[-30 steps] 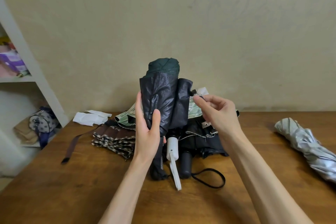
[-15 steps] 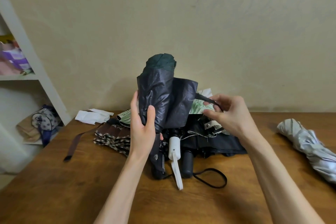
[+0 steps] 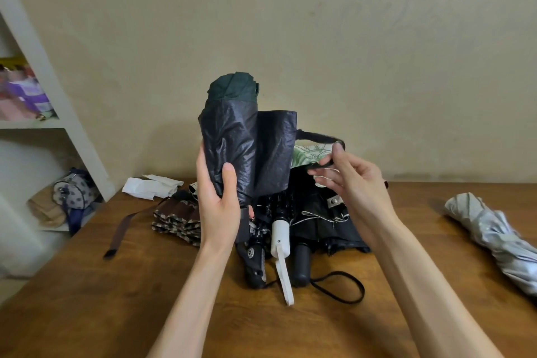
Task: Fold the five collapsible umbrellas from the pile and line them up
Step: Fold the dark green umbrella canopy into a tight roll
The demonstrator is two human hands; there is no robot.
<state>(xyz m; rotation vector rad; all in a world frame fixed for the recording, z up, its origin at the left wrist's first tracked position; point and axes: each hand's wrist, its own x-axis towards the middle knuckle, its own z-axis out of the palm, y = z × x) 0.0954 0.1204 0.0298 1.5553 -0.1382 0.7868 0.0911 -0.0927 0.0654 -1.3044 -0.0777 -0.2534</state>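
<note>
My left hand [image 3: 220, 200] grips a rolled dark umbrella [image 3: 236, 141] with a green top, held upright above the table. Its black closure strap [image 3: 318, 136] stretches out to the right, and my right hand [image 3: 353, 180] pinches the strap's end. Behind and below lies the pile: a brown checked umbrella [image 3: 177, 216], a black umbrella [image 3: 322, 222] with a black handle [image 3: 301, 263], a white handle [image 3: 280, 237], and green-patterned fabric [image 3: 308, 155]. A folded silver umbrella [image 3: 494, 234] lies apart at the right.
The wooden table [image 3: 87, 308] stands against a beige wall. White paper [image 3: 151, 186] lies at the back left. A brown strap [image 3: 122, 229] trails off the checked umbrella. A black wrist loop [image 3: 340, 288] lies near the front. A white shelf [image 3: 58, 113] and a dotted bag [image 3: 74, 190] stand left.
My right hand has pulled the closure strap out to the right, away from the roll. The loose flap has spread wider. My left hand holds the umbrella in much the same place.
</note>
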